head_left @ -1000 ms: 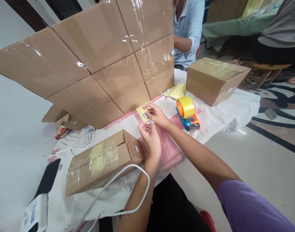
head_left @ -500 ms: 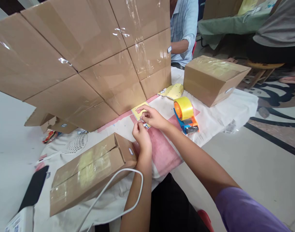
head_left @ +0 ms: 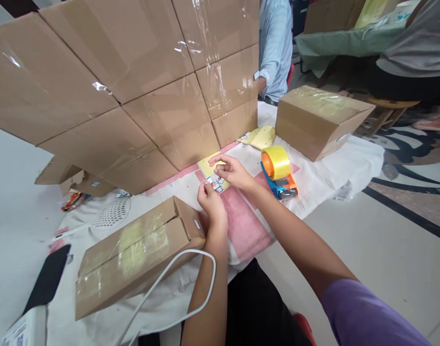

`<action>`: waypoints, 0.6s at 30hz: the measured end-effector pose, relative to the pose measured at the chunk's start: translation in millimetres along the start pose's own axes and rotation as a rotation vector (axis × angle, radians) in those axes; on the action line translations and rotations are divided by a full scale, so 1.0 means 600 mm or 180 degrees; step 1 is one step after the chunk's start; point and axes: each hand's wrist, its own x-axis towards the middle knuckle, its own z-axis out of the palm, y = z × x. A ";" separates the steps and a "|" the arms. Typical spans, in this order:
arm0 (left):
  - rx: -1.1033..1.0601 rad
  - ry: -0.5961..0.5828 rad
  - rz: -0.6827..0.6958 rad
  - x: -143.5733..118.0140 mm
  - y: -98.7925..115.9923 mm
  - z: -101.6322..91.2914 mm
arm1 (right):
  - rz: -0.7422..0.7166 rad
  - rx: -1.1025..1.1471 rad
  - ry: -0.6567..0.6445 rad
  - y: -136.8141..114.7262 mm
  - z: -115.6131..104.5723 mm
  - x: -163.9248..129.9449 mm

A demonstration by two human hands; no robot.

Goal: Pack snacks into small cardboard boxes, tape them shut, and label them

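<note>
Your left hand (head_left: 211, 202), frame centre, curled with fingertips pinched on a small sticker at the edge of the yellow sticker sheet (head_left: 212, 173) | your right hand (head_left: 231, 172) half-open, fingers pressing that sheet onto the bench (head_left: 324, 178) | tape dispenser (head_left: 278, 172) just right | sealed carton (head_left: 136, 252) lower left.

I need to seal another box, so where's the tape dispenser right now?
In the head view, the tape dispenser sits on the white cloth, just right of the right hand and in front of the sealed cardboard box.
</note>
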 end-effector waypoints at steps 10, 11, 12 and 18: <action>0.1153 -0.0326 0.0303 0.003 0.005 -0.005 | 0.0053 0.0120 0.0236 -0.013 -0.009 0.002; 0.1353 -0.0416 0.0363 0.001 0.010 -0.005 | 0.0058 0.0113 0.0235 -0.014 -0.009 0.001; 0.1568 -0.0489 0.0420 -0.001 0.014 -0.006 | 0.0064 0.0107 0.0226 -0.015 -0.009 0.001; 0.2879 -0.0352 0.0562 -0.010 0.032 -0.007 | 0.0105 0.0155 0.0229 -0.008 -0.007 0.001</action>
